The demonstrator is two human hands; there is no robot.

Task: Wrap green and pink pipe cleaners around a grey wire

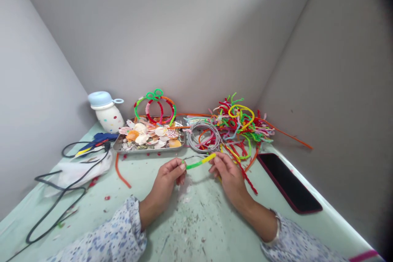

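Observation:
Between my hands is a wire loop partly wrapped in pipe cleaner point(199, 162), green on the left and yellow on the right. My left hand point(168, 174) pinches the green end between thumb and fingers. At the yellow end, the fingers of my right hand point(226, 172) are closed on the wrapping. Thin bare wire curves behind the wrapped stretch; part of the loop is hidden by my fingers. Just beyond the hands lies a coil of grey wire point(190, 141). To its right is a tangled heap of multicoloured pipe cleaners point(242, 120).
A metal tray point(147, 151) of seashells stands at the back, with pipe-cleaner-wrapped rings point(146, 110) upright on it. On the left are a white bottle point(109, 118), a black cable point(66, 190) and a plastic bag point(70, 174). A phone point(290, 182) lies at right. Walls enclose the table.

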